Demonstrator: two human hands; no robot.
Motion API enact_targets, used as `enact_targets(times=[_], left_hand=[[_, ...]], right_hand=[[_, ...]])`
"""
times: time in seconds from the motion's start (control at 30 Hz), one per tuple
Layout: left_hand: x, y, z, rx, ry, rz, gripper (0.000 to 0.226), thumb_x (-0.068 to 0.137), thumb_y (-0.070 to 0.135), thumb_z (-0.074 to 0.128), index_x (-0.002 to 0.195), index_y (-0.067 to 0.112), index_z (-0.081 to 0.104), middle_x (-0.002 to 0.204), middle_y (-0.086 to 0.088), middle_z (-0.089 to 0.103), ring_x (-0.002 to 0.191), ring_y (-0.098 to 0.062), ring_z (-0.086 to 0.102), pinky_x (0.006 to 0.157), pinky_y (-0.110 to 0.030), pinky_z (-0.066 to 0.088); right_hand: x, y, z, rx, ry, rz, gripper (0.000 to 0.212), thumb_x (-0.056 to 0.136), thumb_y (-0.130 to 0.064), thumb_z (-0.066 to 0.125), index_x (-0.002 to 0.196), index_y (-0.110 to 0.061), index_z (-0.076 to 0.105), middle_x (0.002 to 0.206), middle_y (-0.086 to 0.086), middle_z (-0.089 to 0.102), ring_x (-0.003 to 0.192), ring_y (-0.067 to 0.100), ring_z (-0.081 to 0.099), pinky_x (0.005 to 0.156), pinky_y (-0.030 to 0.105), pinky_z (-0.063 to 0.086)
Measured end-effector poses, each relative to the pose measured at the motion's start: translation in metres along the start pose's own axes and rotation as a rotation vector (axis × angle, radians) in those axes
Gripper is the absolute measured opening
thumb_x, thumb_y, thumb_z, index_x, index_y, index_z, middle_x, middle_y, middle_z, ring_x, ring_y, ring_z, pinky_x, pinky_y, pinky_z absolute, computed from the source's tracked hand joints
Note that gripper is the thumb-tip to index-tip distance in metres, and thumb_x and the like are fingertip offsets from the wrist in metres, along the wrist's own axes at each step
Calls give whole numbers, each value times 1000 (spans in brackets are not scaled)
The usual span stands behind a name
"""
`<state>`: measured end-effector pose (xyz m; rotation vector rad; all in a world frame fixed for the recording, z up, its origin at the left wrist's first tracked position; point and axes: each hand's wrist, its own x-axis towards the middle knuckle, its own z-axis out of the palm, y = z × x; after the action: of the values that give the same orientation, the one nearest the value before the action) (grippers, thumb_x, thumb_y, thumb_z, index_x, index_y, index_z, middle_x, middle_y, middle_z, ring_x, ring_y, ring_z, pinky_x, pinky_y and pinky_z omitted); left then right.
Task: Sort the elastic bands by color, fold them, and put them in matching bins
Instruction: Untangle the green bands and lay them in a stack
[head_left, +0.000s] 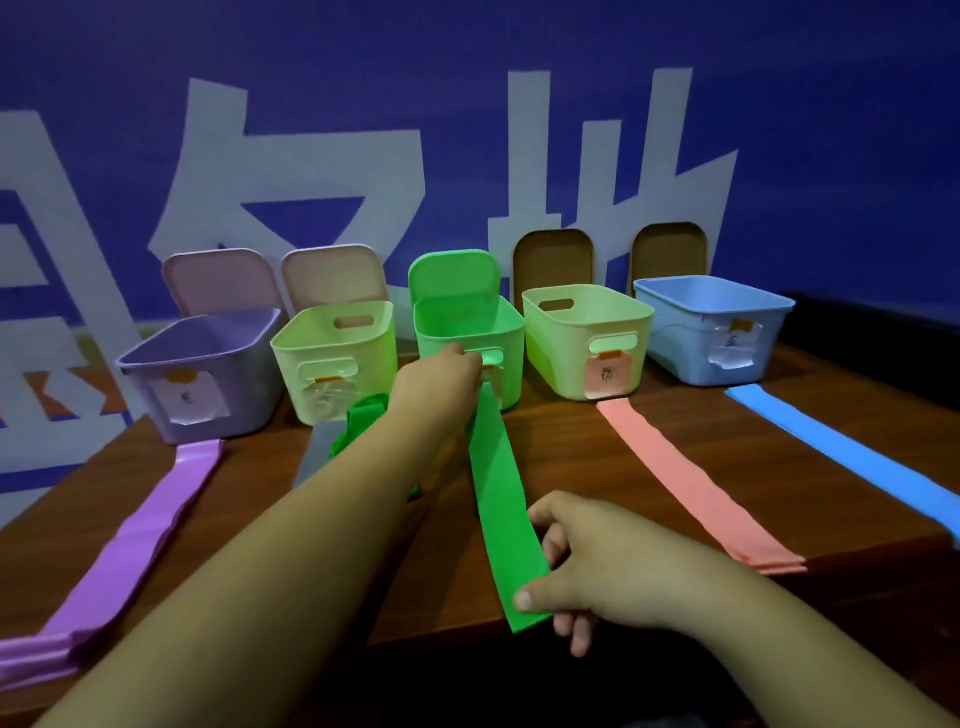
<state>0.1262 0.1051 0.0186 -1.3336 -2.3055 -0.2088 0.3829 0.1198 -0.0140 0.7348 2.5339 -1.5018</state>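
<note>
A long green elastic band lies stretched flat on the wooden table, running from the green bin toward me. My left hand grips its far end right in front of the green bin. My right hand pinches its near end at the table's front edge. A crumpled heap of green bands sits beside my left forearm. A purple band lies at the left, a pink band right of centre, and a blue band at the far right.
Five open bins stand in a row at the back: purple bin, pale yellow-green bin, the green one, another pale yellow-green bin, blue bin. Lids lean on the blue wall behind them. The table's front edge is close.
</note>
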Motion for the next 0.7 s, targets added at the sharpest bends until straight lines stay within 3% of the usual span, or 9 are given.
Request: enact_targets(times=[0.2, 0.33, 0.5, 0.6, 0.7], left_hand=[[-5, 4, 21, 91, -80, 63, 14, 104, 21, 55, 114, 22, 64, 88, 3, 47, 77, -28, 63, 61, -43, 56], [-6, 5, 36, 123, -108, 103, 12, 104, 22, 54, 111, 21, 65, 97, 0, 54, 72, -28, 57, 55, -40, 47], [-6, 5, 40, 128, -135, 108, 10, 104, 22, 54, 108, 21, 64, 84, 3, 52, 74, -28, 60, 56, -41, 50], [-6, -1, 32, 99, -128, 97, 6, 104, 24, 55, 104, 21, 60, 77, 5, 48, 73, -26, 60, 63, -42, 59], [-2, -18, 14, 34, -107, 86, 14, 104, 27, 51, 99, 20, 63, 79, 2, 57, 74, -23, 62, 67, -42, 62]], right_hand=[[-1, -18, 6, -79, -12, 67, 89, 94, -18, 83, 163, -31, 28, 118, 10, 66, 92, 31, 81, 82, 47, 68], [-4, -22, 3, -246, -19, 106, 78, 93, -35, 84, 154, -29, 36, 96, 10, 78, 61, 18, 76, 66, 35, 66], [0, -22, -8, -386, 26, 83, 68, 94, -53, 78, 146, -23, 45, 77, 6, 76, 43, 11, 64, 51, 27, 55], [14, -23, -18, -445, 91, 78, 59, 96, -62, 69, 138, -23, 56, 74, 6, 76, 42, 10, 62, 51, 28, 53], [35, -28, -26, -496, 206, 60, 48, 100, -62, 63, 118, -19, 73, 75, 9, 78, 55, 18, 65, 58, 31, 54]])
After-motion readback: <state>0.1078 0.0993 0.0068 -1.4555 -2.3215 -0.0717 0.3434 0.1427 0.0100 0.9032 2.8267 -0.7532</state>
